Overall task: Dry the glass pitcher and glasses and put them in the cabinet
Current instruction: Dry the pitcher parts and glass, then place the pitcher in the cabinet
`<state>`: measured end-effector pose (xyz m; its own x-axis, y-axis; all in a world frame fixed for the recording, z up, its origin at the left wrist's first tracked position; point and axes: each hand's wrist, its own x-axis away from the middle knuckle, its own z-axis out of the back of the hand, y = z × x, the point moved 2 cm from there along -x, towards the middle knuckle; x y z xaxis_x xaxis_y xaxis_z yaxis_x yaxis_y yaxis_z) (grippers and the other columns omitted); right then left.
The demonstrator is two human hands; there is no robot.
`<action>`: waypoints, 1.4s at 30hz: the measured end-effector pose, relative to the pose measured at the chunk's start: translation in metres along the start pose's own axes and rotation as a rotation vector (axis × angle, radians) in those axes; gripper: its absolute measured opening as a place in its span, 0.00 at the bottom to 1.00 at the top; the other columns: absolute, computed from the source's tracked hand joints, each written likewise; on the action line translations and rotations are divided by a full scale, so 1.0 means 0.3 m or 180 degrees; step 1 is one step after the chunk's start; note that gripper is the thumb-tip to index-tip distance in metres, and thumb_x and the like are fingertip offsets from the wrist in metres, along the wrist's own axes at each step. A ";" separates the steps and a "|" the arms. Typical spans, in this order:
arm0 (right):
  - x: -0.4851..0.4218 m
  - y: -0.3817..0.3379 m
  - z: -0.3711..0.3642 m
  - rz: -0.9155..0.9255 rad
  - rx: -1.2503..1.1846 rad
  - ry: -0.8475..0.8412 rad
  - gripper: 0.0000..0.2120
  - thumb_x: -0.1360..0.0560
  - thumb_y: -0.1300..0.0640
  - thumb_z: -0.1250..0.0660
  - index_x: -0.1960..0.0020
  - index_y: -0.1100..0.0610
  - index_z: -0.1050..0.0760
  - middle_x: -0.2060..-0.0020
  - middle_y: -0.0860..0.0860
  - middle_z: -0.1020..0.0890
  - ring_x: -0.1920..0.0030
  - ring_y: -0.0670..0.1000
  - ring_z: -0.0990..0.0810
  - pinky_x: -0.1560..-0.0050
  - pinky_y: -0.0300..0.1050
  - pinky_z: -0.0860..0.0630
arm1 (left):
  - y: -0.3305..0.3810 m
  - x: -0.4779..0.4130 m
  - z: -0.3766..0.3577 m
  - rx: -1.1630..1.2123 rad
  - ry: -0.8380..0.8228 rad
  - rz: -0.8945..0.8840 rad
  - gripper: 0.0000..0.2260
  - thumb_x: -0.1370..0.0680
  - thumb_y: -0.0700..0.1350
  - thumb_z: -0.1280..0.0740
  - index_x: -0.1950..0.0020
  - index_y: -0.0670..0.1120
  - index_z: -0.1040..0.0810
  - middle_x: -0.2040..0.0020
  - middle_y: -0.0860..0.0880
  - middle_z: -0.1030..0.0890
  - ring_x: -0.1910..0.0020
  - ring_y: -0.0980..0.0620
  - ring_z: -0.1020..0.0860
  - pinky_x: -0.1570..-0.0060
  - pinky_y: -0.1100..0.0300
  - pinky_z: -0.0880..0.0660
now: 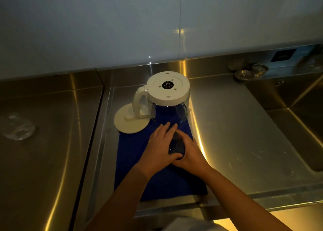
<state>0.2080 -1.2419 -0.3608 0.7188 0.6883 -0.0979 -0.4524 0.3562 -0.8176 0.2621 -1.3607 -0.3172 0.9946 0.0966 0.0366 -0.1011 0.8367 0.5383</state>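
- The glass (176, 146) I'm working on sits dead centre over the blue towel (132, 160). Both hands are wrapped round it: left hand (160, 143) over the top with the thumb tucked under, right hand (192, 154) cupping it from 3 o'clock. Can't tell if it's resting on the towel or lifted a hair.
- Step in hand, I reckon, is drying this glass. To do it well I'd get towel between palm and glass, not bare skin. I'd turn it a bit at a time and go easy on the squeeze, since wet glass is slippy.
- At 12 o'clock, just past my fingertips, the glass pitcher (168, 108) stands upside down on the same towel, white base up, handle to 9 o'clock. Gotta not bump it.
- Its white lid (129, 124) lies flat at 10 o'clock, partly on the towel, right by the handle.
- Further out on the steel desk (227, 126): what look like more glasses (259, 69) at 2 o'clock by the back ledge, the sink (297, 117) at 3, a puddle (17, 127) at 9.
- No cabinet in view, so early days I'd guess.
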 end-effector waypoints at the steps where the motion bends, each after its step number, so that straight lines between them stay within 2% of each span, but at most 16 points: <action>1: 0.002 0.003 0.011 0.0090 0.0141 -0.0010 0.40 0.35 0.47 0.26 0.32 0.37 0.47 0.38 0.33 0.34 0.37 0.37 0.34 0.31 0.55 0.42 | -0.006 0.003 -0.002 0.0202 0.0032 0.0007 0.39 0.28 0.52 0.30 0.25 0.54 0.50 0.24 0.51 0.50 0.26 0.52 0.53 0.29 0.55 0.50; 5: 0.002 0.038 0.024 0.0171 0.0308 -0.0191 0.42 0.36 0.46 0.25 0.28 0.47 0.43 0.36 0.46 0.29 0.34 0.49 0.32 0.34 0.56 0.35 | -0.034 0.010 -0.019 0.0647 0.0216 0.0053 0.37 0.30 0.49 0.28 0.26 0.53 0.44 0.28 0.52 0.43 0.30 0.55 0.45 0.35 0.66 0.45; 9: -0.008 0.056 0.018 -0.0025 0.0064 -0.0459 0.43 0.35 0.53 0.24 0.28 0.48 0.46 0.39 0.43 0.32 0.39 0.43 0.30 0.39 0.37 0.30 | -0.081 0.021 -0.025 0.1172 0.0519 0.0300 0.35 0.31 0.47 0.26 0.28 0.52 0.38 0.35 0.54 0.36 0.34 0.55 0.37 0.35 0.62 0.37; 12: -0.008 0.079 0.010 -0.0092 0.0130 -0.0515 0.41 0.33 0.55 0.25 0.28 0.49 0.44 0.37 0.44 0.33 0.38 0.42 0.31 0.43 0.25 0.34 | -0.110 0.041 -0.028 0.1526 0.0752 0.0402 0.33 0.32 0.44 0.25 0.32 0.55 0.36 0.38 0.55 0.34 0.38 0.58 0.33 0.41 0.74 0.35; 14: -0.010 0.081 0.009 -0.0040 0.0228 -0.0524 0.38 0.33 0.55 0.25 0.29 0.49 0.41 0.37 0.46 0.31 0.39 0.42 0.30 0.42 0.29 0.32 | -0.121 0.051 -0.031 0.1710 0.0832 0.0474 0.31 0.33 0.43 0.24 0.34 0.56 0.35 0.39 0.56 0.33 0.42 0.63 0.32 0.46 0.79 0.36; 16: -0.015 0.072 0.018 0.0039 0.0340 -0.0541 0.36 0.34 0.55 0.25 0.31 0.49 0.38 0.39 0.46 0.29 0.41 0.43 0.29 0.42 0.33 0.30 | -0.135 0.056 -0.031 0.1897 0.0851 0.0517 0.30 0.33 0.42 0.24 0.36 0.57 0.33 0.40 0.57 0.32 0.43 0.65 0.31 0.47 0.79 0.35; 19: -0.016 0.053 0.044 0.0175 0.0650 -0.0597 0.34 0.34 0.54 0.25 0.32 0.49 0.36 0.41 0.48 0.28 0.44 0.44 0.29 0.48 0.29 0.30 | -0.160 0.055 -0.032 0.2002 0.0644 0.0502 0.28 0.33 0.42 0.24 0.39 0.60 0.32 0.39 0.54 0.31 0.42 0.61 0.29 0.46 0.74 0.31; 21: -0.014 0.041 0.062 0.0239 0.0869 -0.0610 0.33 0.34 0.53 0.25 0.33 0.50 0.35 0.43 0.49 0.28 0.45 0.46 0.28 0.48 0.34 0.28 | -0.170 0.055 -0.038 0.1902 0.0430 0.0461 0.28 0.33 0.42 0.24 0.39 0.58 0.32 0.38 0.52 0.31 0.41 0.59 0.30 0.45 0.72 0.31; 24: -0.014 0.024 0.087 0.0385 0.1358 -0.0669 0.32 0.33 0.51 0.26 0.32 0.51 0.35 0.42 0.50 0.29 0.44 0.49 0.28 0.44 0.41 0.29 | -0.176 0.054 -0.052 0.1708 0.0236 0.0408 0.29 0.33 0.44 0.24 0.36 0.55 0.33 0.37 0.51 0.31 0.40 0.57 0.30 0.39 0.63 0.32; 29: -0.030 0.011 0.111 0.0574 0.1864 -0.0653 0.30 0.32 0.47 0.29 0.33 0.49 0.34 0.41 0.49 0.30 0.43 0.49 0.29 0.41 0.46 0.32 | -0.180 0.046 -0.053 0.1303 0.0091 0.0330 0.32 0.32 0.46 0.25 0.31 0.50 0.35 0.34 0.53 0.33 0.38 0.59 0.33 0.42 0.69 0.37; 32: -0.041 -0.007 0.123 0.0612 0.2031 -0.0607 0.30 0.33 0.47 0.29 0.33 0.48 0.35 0.41 0.48 0.30 0.43 0.49 0.29 0.41 0.47 0.31 | -0.180 0.034 -0.048 0.1158 -0.0046 0.0282 0.36 0.32 0.49 0.25 0.29 0.50 0.38 0.31 0.52 0.35 0.32 0.54 0.37 0.36 0.63 0.39; 34: -0.049 -0.027 0.131 0.0580 0.2040 -0.0643 0.32 0.33 0.47 0.28 0.33 0.48 0.36 0.40 0.48 0.31 0.42 0.49 0.30 0.40 0.45 0.33 | -0.181 0.022 -0.048 0.0849 -0.0170 0.0305 0.40 0.33 0.51 0.25 0.27 0.50 0.42 0.28 0.52 0.39 0.27 0.53 0.44 0.30 0.57 0.45; 36: -0.058 -0.057 0.136 0.0581 0.1959 -0.0698 0.32 0.33 0.48 0.28 0.32 0.48 0.36 0.39 0.49 0.31 0.41 0.49 0.30 0.39 0.44 0.33 | -0.180 0.010 -0.050 0.0523 -0.0201 0.0328 0.43 0.34 0.54 0.25 0.26 0.50 0.45 0.26 0.52 0.42 0.26 0.53 0.49 0.28 0.50 0.53; 38: -0.067 -0.084 0.136 0.0663 0.1945 -0.0712 0.33 0.33 0.49 0.28 0.32 0.49 0.37 0.40 0.50 0.31 0.42 0.49 0.30 0.40 0.46 0.31 | -0.179 0.001 -0.057 0.0354 -0.0151 0.0332 0.43 0.33 0.56 0.26 0.26 0.50 0.45 0.26 0.52 0.42 0.26 0.53 0.51 0.28 0.50 0.56; 42: -0.091 -0.127 0.110 0.0675 0.1839 -0.0749 0.37 0.33 0.50 0.27 0.29 0.48 0.40 0.41 0.50 0.31 0.43 0.49 0.30 0.43 0.47 0.29 | -0.171 0.004 -0.078 0.0290 0.0051 0.0283 0.40 0.32 0.56 0.27 0.26 0.50 0.42 0.27 0.52 0.39 0.26 0.54 0.49 0.29 0.51 0.55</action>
<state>0.1883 -1.2534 -0.3084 0.4779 0.8774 -0.0430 -0.8293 0.4345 -0.3515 0.2680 -1.3908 -0.3646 0.9813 0.1776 0.0745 -0.1858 0.7720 0.6079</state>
